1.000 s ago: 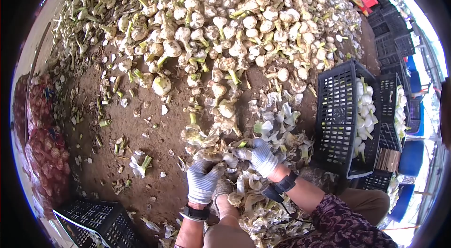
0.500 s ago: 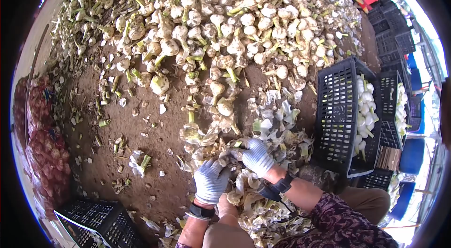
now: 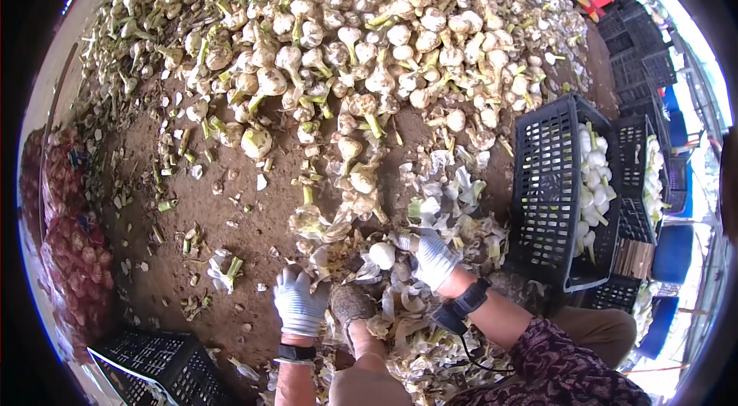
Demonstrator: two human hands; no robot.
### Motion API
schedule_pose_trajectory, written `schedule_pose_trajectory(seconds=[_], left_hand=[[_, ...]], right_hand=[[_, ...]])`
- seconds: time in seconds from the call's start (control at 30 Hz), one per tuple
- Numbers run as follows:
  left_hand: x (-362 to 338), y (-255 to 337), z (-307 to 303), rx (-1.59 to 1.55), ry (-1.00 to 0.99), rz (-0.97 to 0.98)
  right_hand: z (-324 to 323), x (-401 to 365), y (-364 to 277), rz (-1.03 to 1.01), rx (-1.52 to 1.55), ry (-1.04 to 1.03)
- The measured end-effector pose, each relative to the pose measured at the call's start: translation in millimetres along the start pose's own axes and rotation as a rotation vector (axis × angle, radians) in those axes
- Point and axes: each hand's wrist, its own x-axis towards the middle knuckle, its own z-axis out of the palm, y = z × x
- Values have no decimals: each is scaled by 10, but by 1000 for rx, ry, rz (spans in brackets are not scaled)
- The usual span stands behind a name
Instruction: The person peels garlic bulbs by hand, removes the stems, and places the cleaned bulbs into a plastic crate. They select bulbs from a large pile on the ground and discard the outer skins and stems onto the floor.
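Observation:
My right hand [image 3: 433, 258], in a grey-white knit glove with a black wrist strap, grips a peeled white garlic bulb [image 3: 382, 254] held above a heap of loose garlic skins [image 3: 419, 321]. My left hand [image 3: 298, 302], gloved the same way, is down to the left near the dirt at the edge of the skins; its fingers look curled and whether they hold anything is hidden. A large pile of unpeeled garlic bulbs with green stems [image 3: 369, 37] spreads across the ground ahead.
A black plastic crate [image 3: 550, 198] with peeled white bulbs stands to the right, with more crates [image 3: 653, 175] behind it. Another black crate [image 3: 150, 364] sits at the lower left. Red mesh sacks of garlic [image 3: 65, 237] line the left edge. Bare brown dirt [image 3: 231, 229] lies left of centre.
My hands were together working on one bulb. Now the left hand has dropped down and to the left, and the right hand holds the peeled white bulb alone.

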Motion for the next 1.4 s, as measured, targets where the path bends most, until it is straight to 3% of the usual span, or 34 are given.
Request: schedule_pose_trajectory(seconds=[0.1, 0.13, 0.2, 0.27, 0.33, 0.37, 0.4, 0.47, 0.5, 0.53, 0.63, 0.67, 0.73, 0.87, 1.0, 1.07, 1.1, 1.13, 1.2, 1.27, 1.33, 1.4], left_hand=[[5, 284, 59, -1001, -73, -233], [55, 467, -90, -1022, -105, -221], [76, 590, 86, -760, 2, -106], [113, 620, 129, -748, 43, -175], [183, 528, 215, -1122, 12, -510], [209, 423, 213, -1481, 91, -776], [140, 108, 323, -1517, -17, -868], [143, 229, -66, -1720, -147, -868], [84, 210, 142, -1974, -177, -892], [36, 229, 115, -2189, -325, -870], [-23, 153, 153, -2200, -409, -846], [-58, 138, 235, -2205, -407, -844], [-38, 135, 307, -1919, -272, -760], [215, 323, -154, -1858, -273, -922], [264, 342, -81, -1758, -237, -864], [305, 409, 23, -1769, -168, -789], [329, 448, 77, -1774, -99, -708], [344, 472, 114, -1735, -139, -676], [381, 476, 213, -1632, -144, -721], [339, 367, 288, -1652, -117, -882], [285, 322, 221, -1601, -95, -930], [187, 234, 247, -1471, -202, -982]], right_hand=[[79, -32, -15, -3, -87, -8], [89, -11, 41, -2, -88, -9], [70, 42, 221, -17, -47, -80], [9, 47, 342, 41, 85, -84], [-30, 24, 449, -149, -61, -158], [-82, 51, 448, -85, 80, -209], [-39, 37, 386, -88, 81, -210], [138, -58, 108, -150, -339, -305], [220, -79, -8, -174, -535, -471], [298, -6, 40, -443, -632, -559], [394, 190, -201, -267, -542, -272], [467, 279, -380, -364, -877, -94], [358, 679, -315, -792, -1199, 205], [299, 1263, -250, -783, -1459, 245], [306, 1207, -344, -620, -1211, 115], [365, 916, -300, -606, -907, -16], [361, 803, -223, -768, -1019, -31], [345, 768, -103, -663, -1066, -67], [255, 814, 159, -855, -936, -82], [117, 921, 201, -636, -626, 11], [71, 951, 60, -538, -824, 105], [92, 924, 15, -544, -989, 161]])
